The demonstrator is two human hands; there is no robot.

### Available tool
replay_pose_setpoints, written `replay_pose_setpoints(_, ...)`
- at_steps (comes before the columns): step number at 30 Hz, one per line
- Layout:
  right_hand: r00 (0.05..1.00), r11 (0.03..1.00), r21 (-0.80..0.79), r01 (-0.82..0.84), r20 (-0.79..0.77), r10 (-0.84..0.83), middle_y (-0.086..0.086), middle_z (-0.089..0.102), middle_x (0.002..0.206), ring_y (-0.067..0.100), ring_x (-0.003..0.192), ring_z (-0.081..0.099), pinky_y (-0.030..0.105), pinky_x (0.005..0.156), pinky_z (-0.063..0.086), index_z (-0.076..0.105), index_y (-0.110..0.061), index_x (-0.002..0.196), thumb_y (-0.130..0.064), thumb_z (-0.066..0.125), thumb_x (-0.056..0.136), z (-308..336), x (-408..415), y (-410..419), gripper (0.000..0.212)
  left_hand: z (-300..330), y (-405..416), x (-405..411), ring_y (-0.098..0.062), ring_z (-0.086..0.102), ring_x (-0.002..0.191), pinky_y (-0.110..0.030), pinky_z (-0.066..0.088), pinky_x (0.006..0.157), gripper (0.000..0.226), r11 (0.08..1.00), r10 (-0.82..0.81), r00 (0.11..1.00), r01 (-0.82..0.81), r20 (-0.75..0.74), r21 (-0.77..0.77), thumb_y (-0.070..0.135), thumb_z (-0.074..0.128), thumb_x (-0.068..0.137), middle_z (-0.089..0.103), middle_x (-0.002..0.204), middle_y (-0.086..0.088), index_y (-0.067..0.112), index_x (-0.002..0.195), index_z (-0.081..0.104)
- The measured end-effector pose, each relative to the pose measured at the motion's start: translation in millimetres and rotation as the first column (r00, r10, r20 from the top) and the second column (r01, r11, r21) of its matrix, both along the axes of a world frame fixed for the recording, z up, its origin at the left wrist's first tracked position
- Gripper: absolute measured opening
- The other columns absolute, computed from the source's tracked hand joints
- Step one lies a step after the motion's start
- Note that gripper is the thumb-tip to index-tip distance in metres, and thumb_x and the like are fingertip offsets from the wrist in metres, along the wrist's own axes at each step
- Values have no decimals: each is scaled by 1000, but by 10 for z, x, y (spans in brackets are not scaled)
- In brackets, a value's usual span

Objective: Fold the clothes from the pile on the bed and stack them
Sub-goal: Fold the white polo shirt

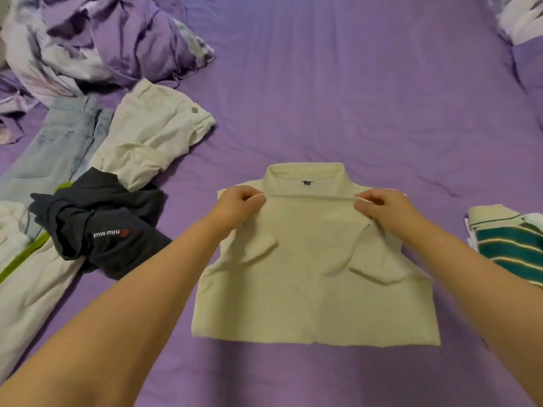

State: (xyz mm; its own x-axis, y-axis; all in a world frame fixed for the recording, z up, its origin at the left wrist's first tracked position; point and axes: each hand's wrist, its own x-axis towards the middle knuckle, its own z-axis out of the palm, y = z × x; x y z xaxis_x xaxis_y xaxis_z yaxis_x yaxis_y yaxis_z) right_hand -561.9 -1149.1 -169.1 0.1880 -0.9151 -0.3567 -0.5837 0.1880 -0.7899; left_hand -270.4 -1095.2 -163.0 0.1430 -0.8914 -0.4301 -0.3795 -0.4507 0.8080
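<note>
Nearest the person, the cream top (317, 304) lies flat on the purple bed sheet (323, 83), its bottom hem square to the viewer and its sides already turned in, so the piece makes a tidy rectangle ready for a crosswise fold. Further up, the left hand (238, 205) and the right hand (379, 208) each pinch a folded edge of the cloth just below the collar, one at either shoulder, well apart; holding both corners at once probably keeps the edge straight and level while it is laid. To the right, a striped green garment (511, 248) sits folded, likely the start of the stack. To the left wait the unfolded clothes: a dark top (97, 227), white trousers (152, 136) and pale jeans (64, 142). Farthest off lies crumpled purple bedding (102, 36).
</note>
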Motion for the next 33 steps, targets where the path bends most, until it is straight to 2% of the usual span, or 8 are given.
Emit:
replay_pose_setpoints(4,983,972,-154,176,-16,-180,1,62,84,10,71,52,6,57,37,65,-3,115,-9,59,91,-4,182,-525,25,-56,-524,-64,-23,59,97,-33,47,86,19,983,167,967,-149,190,-109,18,56,93,65,103,-6,12,109,65)
replay_pose_setpoints(7,981,978,-177,115,-134,-139,13,58,128,22,113,54,21,90,41,53,-5,133,-9,52,95,-73,232,-542,37,-146,-483,-143,-30,45,122,-35,33,100,34,979,152,823,-51,547,-195,18,51,95,54,127,-11,14,128,56)
replay_pose_setpoints(12,924,926,-351,-139,-383,-6,11,57,115,31,107,53,39,87,41,61,-9,116,-12,49,96,-389,220,239,24,-516,287,-546,-24,55,100,-36,42,84,22,959,-134,864,237,485,-156,13,47,94,59,107,-6,13,111,61)
replay_pose_setpoints(18,785,849,-254,-464,-562,260,1,67,109,23,101,64,36,84,49,70,-18,106,-13,76,78,-724,147,695,29,-889,596,-614,-22,63,93,-34,47,78,27,862,-227,622,486,750,-142,18,49,82,64,105,2,19,101,68)
replay_pose_setpoints(22,649,826,-172,-537,-710,274,1,17,159,24,146,16,45,110,25,28,-30,149,-29,43,99,-755,8,197,52,-898,274,-430,-31,51,127,-45,44,96,54,861,-275,446,509,852,11,46,37,90,50,141,-9,23,136,54)
replay_pose_setpoints(25,557,883,-50,-466,-793,249,1,-15,160,24,147,-12,47,117,-1,-2,-36,151,-34,26,102,-644,-150,-215,57,-860,-39,-209,-31,3,148,-58,13,112,62,909,-346,409,368,845,194,58,26,95,2,162,-5,34,152,15)
replay_pose_setpoints(28,505,925,-12,-381,-840,197,4,-15,160,27,147,-9,47,117,6,-5,-33,152,-32,31,101,-512,-357,-348,62,-757,-183,-51,-33,-9,147,-62,3,112,60,944,-326,360,170,874,282,50,29,98,-8,161,-6,30,151,11)
replay_pose_setpoints(33,807,994,-67,89,-580,-111,19,17,156,35,141,21,41,110,26,11,-10,152,-32,57,93,-594,-550,143,78,-739,129,-517,-28,-3,148,-45,6,118,59,937,-311,477,298,822,181,45,24,101,-8,161,-10,28,153,2)
